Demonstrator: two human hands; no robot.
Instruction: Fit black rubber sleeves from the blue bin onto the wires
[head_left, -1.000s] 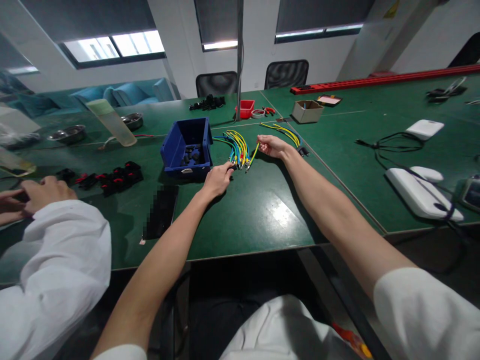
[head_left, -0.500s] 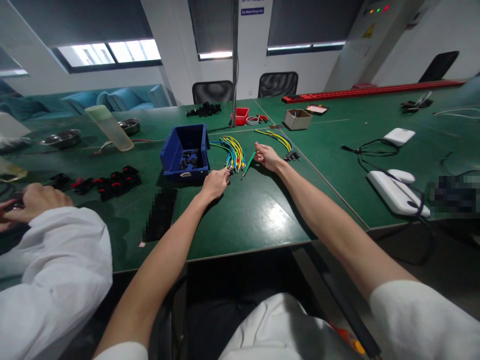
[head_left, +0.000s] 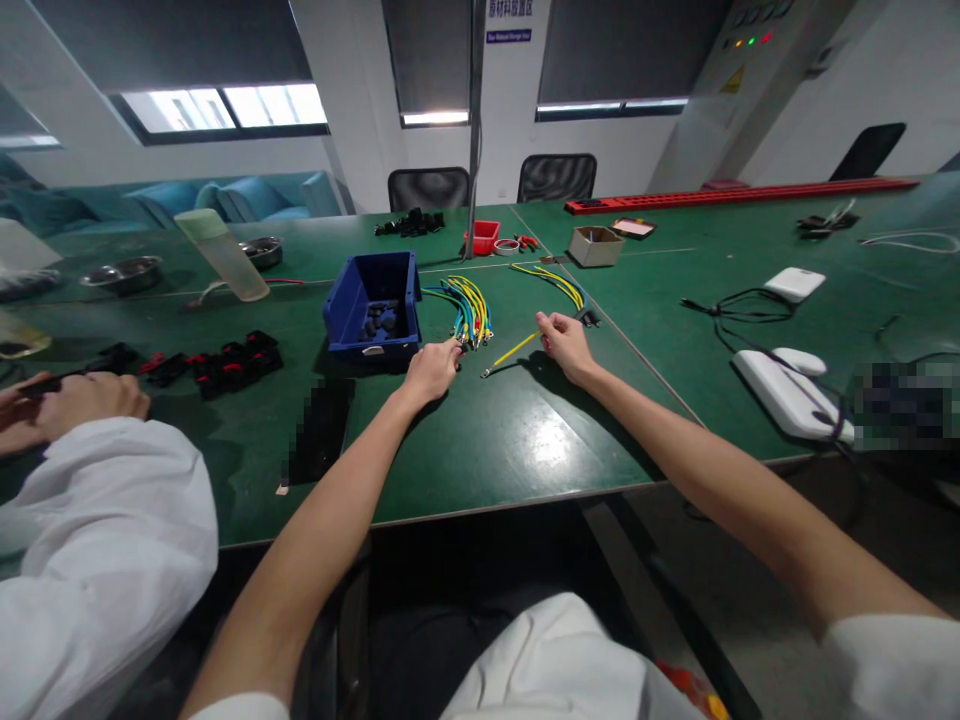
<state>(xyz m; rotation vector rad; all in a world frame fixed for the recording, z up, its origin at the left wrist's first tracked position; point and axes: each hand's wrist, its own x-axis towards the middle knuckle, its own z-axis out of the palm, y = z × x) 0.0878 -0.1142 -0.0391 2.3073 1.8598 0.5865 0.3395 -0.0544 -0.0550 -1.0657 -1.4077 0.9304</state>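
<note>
Wire (head_left: 513, 353), yellow, pinched in nearly closed right hand (head_left: 568, 345); left hand (head_left: 433, 370) curled by wire bundle (head_left: 478, 305), hold unclear.

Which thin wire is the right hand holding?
The straight yellow wire, silver-tipped, pinched in the right hand; the others lie in the curved left bunch and right bunch.

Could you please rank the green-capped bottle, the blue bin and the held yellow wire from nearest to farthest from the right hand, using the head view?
1. Yellow wire: held in the right hand.
2. Blue bin: to the hand's left.
3. Green-capped bottle: farther left, past the bin.
</note>
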